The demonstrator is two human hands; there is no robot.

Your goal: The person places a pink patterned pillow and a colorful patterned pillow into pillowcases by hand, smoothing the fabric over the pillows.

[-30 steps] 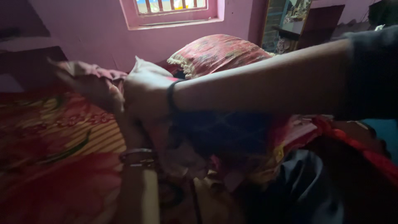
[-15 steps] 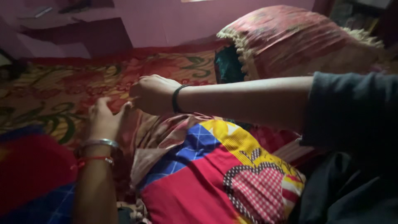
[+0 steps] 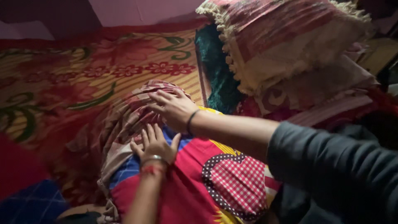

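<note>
**Both hands pressed flat on a patchwork cushion**

A soft, bulging patchwork cushion (image 3: 199, 182) is seen lying on the bed, near its lower middle. Its cover is made up of red, blue and yellow cloth panels, with a red-and-white checked heart stitched on and edged in a dark dotted border. The far end is wrapped in a crumpled striped cloth (image 3: 132, 112) of reddish and cream tones.

The left hand (image 3: 155, 145) is laid flat on the cushion, fingers spread, with a metal bangle and a red thread worn at the wrist. The right hand (image 3: 174, 108) is spread open over the striped cloth, nothing being gripped; a dark band is worn at its wrist.

The bed is covered by a floral bedsheet (image 3: 83, 79) in red, yellow and green. Beside the cushion, a fringed, striped pillow (image 3: 282, 37) is stacked on what appears to be folded bedding, though the dim light leaves this unclear.
</note>
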